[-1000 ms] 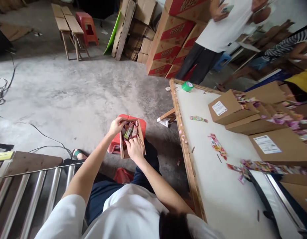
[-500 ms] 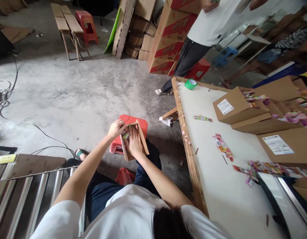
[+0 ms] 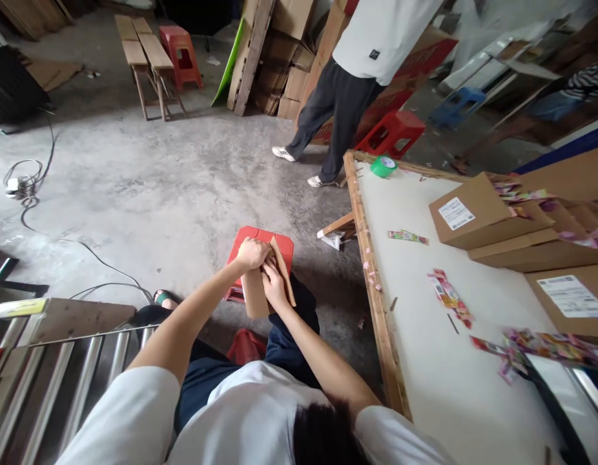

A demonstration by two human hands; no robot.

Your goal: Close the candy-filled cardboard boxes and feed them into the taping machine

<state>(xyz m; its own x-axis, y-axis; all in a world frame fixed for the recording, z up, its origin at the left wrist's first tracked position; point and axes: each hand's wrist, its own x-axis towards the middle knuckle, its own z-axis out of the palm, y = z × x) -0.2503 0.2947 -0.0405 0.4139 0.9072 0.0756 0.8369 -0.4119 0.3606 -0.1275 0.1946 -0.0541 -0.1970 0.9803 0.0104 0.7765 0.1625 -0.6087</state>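
Observation:
A small cardboard box (image 3: 255,294) rests on a red plastic stool (image 3: 284,244) in front of me. Its left flap is folded inward over the top, while the right flap (image 3: 283,268) still stands up. My left hand (image 3: 253,253) is closed over the far end of the left flap, its fingers bent. Lying against the box's opening between the flaps is my right hand (image 3: 274,283), with its fingers stretched forward and the tips partly hidden by the left hand. The box's contents are covered from view.
To the right, a white-topped table (image 3: 425,387) holds green tape (image 3: 383,166), colourful packets (image 3: 449,297) and filled cartons (image 3: 493,223). A person (image 3: 352,97) walks beyond it. A roller conveyor (image 3: 81,387) stands at left. Cables (image 3: 81,244) lie on the floor.
My left hand has brought the left flap down over the packets in the box. My right hand has shifted slightly toward the right flap. The other person has stepped left.

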